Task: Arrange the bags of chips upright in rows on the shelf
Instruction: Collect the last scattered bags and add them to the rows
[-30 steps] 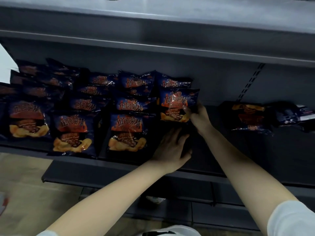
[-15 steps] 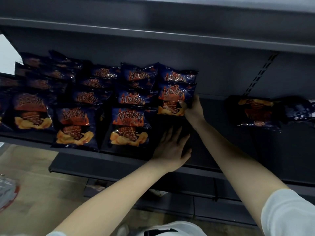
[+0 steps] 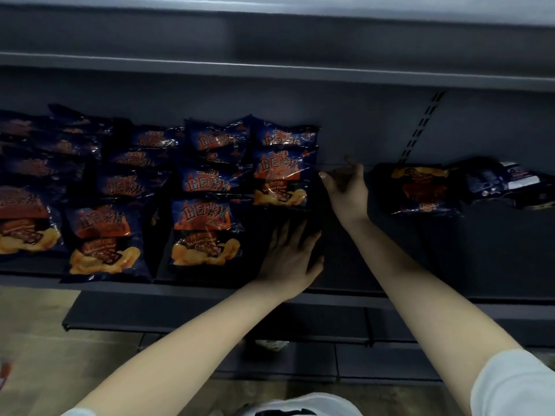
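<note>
Dark blue chip bags with orange print stand upright in rows on the left half of the dark shelf (image 3: 450, 265). The rightmost standing bag (image 3: 282, 178) is second in its row, with another behind it. My right hand (image 3: 345, 190) hovers just right of that bag, fingers loosely spread, holding nothing. My left hand (image 3: 291, 253) lies flat with straight fingers on the bare shelf in front of that bag, right of the front bag (image 3: 204, 232). A loose bag (image 3: 420, 187) lies flat to the right.
Another dark bag (image 3: 504, 181) lies at the far right of the shelf. An upper shelf (image 3: 270, 67) overhangs the bags. A lower shelf edge (image 3: 210, 322) juts out below. The slotted upright (image 3: 420, 127) runs along the back wall.
My right hand has let go of the rightmost standing bag and drawn off to the right. The bag stays upright in its row. My left hand has barely moved.
</note>
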Tool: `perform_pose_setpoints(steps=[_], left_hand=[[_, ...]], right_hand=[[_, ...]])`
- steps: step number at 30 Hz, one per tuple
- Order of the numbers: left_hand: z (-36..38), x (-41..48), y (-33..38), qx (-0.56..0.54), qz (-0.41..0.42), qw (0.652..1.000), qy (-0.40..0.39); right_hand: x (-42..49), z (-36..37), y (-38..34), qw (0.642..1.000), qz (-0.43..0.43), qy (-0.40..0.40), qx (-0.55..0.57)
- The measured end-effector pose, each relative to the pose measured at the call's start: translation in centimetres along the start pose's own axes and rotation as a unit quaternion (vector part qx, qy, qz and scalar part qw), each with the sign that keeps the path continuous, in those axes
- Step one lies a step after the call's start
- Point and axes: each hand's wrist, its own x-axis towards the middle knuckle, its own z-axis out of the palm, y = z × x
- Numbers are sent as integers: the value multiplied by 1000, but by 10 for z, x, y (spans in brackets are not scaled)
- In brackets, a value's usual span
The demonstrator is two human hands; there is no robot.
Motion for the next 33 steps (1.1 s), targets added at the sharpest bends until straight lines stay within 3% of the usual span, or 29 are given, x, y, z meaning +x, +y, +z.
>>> perform_pose_setpoints(steps=[4,7,11,13,16,18,20,27,33], left_hand=[[-5,19,20,6,46,999,17],[-6,35,38,2,84,996,33],[-7,58,63,0,125,991,38],[-6,68,72,-8,133,990,37],[-1,81,84,-15,144,989,36],[2,85,92,-25,145,989,32],[5,87,100,-40,143,988,31],[6,91,102,-154,123,979,53],[-1,93,94,-251,64,965,52]], right_hand=[[2,-39,8,997,-51,49,-17],[4,-71,16,996,-36,79,-34],[4,-115,27,982,-36,119,-145],[2,-134,33,971,-16,87,-221],[-3,-155,51,933,47,-37,-355],[-10,-160,60,902,99,-117,-405],[-14,-163,67,890,103,-137,-423],[-8,-165,66,873,42,-77,-479],[-5,-167,72,855,-35,28,-517]])
